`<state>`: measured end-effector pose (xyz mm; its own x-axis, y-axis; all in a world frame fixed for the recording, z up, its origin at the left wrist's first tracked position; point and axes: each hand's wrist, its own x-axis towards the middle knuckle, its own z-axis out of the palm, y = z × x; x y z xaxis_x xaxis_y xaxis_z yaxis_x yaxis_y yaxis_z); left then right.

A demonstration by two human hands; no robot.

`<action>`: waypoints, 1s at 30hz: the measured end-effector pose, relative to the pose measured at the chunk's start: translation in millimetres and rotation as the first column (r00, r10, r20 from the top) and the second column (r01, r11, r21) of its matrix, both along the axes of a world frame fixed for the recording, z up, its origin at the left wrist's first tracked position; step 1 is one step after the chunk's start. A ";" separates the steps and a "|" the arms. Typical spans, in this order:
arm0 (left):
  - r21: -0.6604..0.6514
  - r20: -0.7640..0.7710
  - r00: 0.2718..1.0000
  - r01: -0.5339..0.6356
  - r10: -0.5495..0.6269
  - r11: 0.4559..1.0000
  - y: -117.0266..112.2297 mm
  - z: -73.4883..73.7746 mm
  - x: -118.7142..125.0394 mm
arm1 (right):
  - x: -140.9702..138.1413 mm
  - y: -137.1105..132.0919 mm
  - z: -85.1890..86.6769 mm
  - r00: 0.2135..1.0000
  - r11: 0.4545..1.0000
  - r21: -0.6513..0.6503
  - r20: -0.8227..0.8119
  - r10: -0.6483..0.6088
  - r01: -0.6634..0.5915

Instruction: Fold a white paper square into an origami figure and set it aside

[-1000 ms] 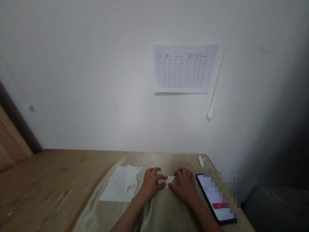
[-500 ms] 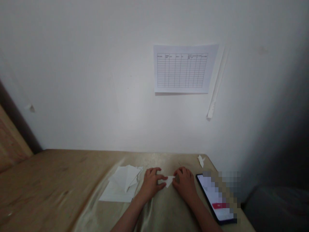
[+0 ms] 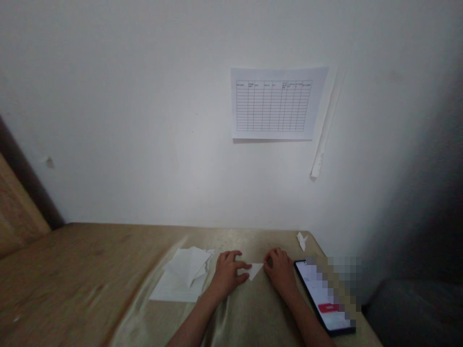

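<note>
A small white piece of folded paper (image 3: 256,271), roughly triangular with a point toward me, lies on the cloth-covered table. My left hand (image 3: 227,271) rests at its left side, thumb and index finger holding that edge down. To the right of the paper is my right hand (image 3: 280,271), its fingers curled in and the fingertips close to the paper's right corner. A narrow gap seems to separate them from it. Left of my left forearm, several white paper sheets (image 3: 181,274) lie in a loose pile, the upper ones creased.
A phone (image 3: 314,294) with a lit screen lies by the right table edge, partly pixelated. Beyond it at the back corner is a small folded white paper piece (image 3: 301,241). A printed table sheet (image 3: 275,103) hangs on the wall. The brown cloth (image 3: 90,270) has wrinkles.
My right hand has moved slightly right, off the paper's corner, so more of the paper shows. My left hand has stayed in place on it.
</note>
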<state>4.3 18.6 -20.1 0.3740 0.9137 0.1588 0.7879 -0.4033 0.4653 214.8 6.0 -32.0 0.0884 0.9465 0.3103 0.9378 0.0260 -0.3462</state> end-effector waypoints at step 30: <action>0.012 0.021 1.000 -0.007 0.006 1.000 -1.2 -1.6 -1.0 | -8.8 -14.7 5.5 0.995 0.997 -0.034 -0.078 0.061 -0.064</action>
